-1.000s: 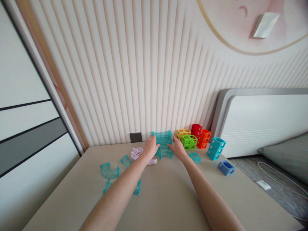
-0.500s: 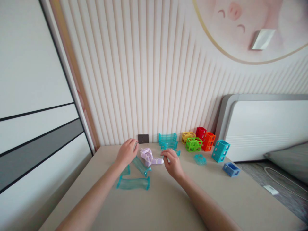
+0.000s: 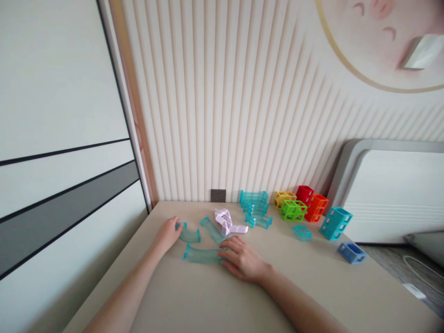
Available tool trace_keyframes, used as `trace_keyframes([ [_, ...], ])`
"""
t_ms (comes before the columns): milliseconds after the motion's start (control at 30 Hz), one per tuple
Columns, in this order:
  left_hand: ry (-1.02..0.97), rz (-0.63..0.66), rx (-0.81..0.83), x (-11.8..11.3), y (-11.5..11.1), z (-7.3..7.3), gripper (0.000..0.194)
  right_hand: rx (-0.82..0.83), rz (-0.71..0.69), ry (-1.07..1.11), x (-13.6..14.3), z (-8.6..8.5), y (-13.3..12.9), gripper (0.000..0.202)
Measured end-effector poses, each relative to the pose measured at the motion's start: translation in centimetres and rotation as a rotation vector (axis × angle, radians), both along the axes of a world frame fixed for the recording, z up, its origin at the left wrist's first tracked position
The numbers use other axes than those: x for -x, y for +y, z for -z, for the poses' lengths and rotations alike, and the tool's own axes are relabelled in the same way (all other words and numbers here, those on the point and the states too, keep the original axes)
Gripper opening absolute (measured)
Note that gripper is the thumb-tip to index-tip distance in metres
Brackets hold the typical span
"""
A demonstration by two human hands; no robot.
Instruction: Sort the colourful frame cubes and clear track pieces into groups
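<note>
My left hand (image 3: 168, 233) has its fingers closed at the left end of a short curved translucent teal track piece (image 3: 190, 237), which lies on the table. My right hand (image 3: 244, 259) rests palm down with fingers apart over the right end of a longer teal track piece (image 3: 204, 255). Its fingertips also reach the near end of a slanted teal track piece (image 3: 212, 231). Beyond that hand lies a lilac and white folding snake puzzle (image 3: 225, 223).
Several teal track pieces (image 3: 255, 199) stand in a row near the wall. To the right are yellow (image 3: 284, 199), green (image 3: 293, 210), red (image 3: 304, 194), orange (image 3: 317, 208), teal (image 3: 336, 223) and blue (image 3: 352, 253) frame blocks, plus a flat teal piece (image 3: 301, 233).
My left hand has come down to the short curved piece. The right hand has moved nearer, from beside the snake puzzle onto the long track piece. The view has turned left.
</note>
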State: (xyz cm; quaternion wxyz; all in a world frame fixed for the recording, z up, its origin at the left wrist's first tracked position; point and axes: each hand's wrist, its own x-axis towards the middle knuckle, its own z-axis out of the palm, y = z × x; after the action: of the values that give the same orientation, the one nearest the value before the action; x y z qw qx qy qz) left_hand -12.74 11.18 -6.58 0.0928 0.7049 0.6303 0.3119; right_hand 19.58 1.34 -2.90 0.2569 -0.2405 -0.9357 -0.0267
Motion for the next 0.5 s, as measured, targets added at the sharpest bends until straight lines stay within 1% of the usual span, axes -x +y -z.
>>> trace_keyframes([
  [100,-0.056,-0.004,0.017,0.0,-0.3,-0.1,0.013,0.011,0.001,0.002,-0.3,-0.1,0.1,0.023],
  [233,-0.179,-0.001,0.006,-0.2,-0.3,-0.4,0.014,0.015,-0.005,-0.023,-0.3,0.1,0.3,0.023],
  [300,-0.257,0.000,-0.015,-0.2,-0.2,-0.5,0.021,0.018,0.001,-0.028,-0.3,0.2,0.3,0.023],
  [400,-0.403,-0.002,-0.060,-0.1,0.0,-0.7,0.037,0.025,0.018,-0.030,-0.2,0.2,0.3,0.023],
  [500,-0.566,-0.009,-0.094,0.1,0.0,-1.3,0.053,0.037,0.014,-0.035,-0.2,0.2,0.3,0.023],
])
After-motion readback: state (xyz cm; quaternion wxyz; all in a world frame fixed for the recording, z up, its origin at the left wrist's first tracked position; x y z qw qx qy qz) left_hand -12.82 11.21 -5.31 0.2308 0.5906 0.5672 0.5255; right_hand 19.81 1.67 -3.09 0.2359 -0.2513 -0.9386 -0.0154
